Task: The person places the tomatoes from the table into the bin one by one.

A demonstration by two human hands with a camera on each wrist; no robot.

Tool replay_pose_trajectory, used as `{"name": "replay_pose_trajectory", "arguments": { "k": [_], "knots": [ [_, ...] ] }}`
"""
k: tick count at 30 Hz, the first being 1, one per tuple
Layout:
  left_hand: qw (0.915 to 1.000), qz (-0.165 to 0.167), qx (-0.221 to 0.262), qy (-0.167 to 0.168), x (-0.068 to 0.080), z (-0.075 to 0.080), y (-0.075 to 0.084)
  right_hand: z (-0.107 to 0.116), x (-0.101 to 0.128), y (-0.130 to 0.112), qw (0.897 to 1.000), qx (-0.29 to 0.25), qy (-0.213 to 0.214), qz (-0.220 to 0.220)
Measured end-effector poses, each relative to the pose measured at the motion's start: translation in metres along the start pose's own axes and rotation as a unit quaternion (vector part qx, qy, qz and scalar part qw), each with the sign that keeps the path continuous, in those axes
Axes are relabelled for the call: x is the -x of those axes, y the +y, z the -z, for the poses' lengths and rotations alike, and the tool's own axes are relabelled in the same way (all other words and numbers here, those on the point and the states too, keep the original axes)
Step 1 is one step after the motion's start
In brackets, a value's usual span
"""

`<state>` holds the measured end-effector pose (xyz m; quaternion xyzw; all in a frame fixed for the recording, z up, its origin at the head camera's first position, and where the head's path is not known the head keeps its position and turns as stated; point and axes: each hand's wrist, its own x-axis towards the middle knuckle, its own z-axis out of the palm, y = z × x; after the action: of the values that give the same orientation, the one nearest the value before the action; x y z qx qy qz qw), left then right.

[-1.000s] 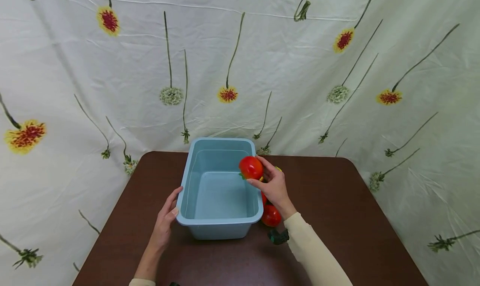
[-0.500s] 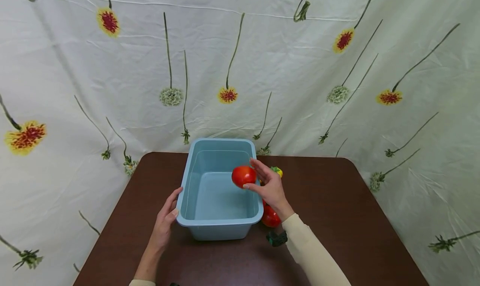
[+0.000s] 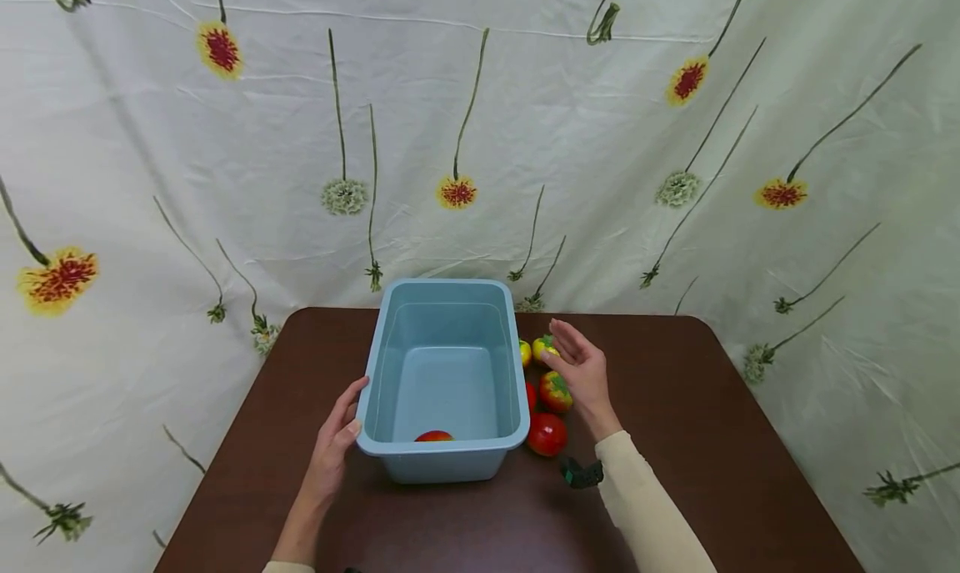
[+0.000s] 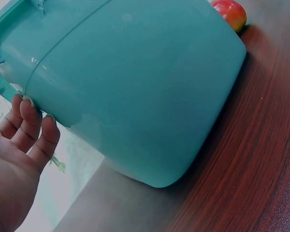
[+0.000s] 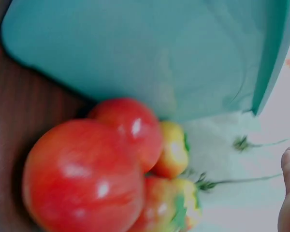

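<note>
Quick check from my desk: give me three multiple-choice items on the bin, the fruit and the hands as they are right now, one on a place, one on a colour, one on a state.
1. Where is the red tomato that lies apart from the other fruit?
A. Inside the bin, at its near wall
B. On the table left of the bin
C. In the right hand

2. What colour is the bin?
A. White
B. Light blue
C. Brown

3. How is the right hand?
A. Gripping a tomato
B. Open, holding nothing
C. Pressed flat on the table

Key: 1 A, the head view shows it behind the bin's near rim. 2 B, both wrist views show blue-green plastic. 3 B, its fingers are spread above the fruit pile.
</note>
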<state>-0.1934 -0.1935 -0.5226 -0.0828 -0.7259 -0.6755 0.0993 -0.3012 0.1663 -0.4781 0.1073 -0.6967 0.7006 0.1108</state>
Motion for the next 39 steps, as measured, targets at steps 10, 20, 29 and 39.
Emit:
{"name": "replay_pose_trajectory", "arguments": {
  "k": [10, 20, 29, 39],
  "knots": [
    [0.9999, -0.009, -0.004, -0.003, 0.001, 0.002, -0.003, 0.02, 0.009, 0.024, 0.992, 0.059, 0.035, -0.103],
    [0.9993, -0.031, 0.005, -0.017, 0.0, 0.005, -0.007, 0.034, 0.016, 0.068, 0.979, 0.14, 0.033, -0.147],
    [0.9984, -0.043, 0.008, -0.036, -0.002, 0.009, -0.009, 0.035, 0.025, 0.083, 0.973, 0.139, 0.014, -0.183],
    [0.9984, -0.04, 0.004, -0.039, -0.003, 0.008, -0.009, 0.037, 0.028, 0.095, 0.971, 0.144, 0.026, -0.189]
  ]
}}
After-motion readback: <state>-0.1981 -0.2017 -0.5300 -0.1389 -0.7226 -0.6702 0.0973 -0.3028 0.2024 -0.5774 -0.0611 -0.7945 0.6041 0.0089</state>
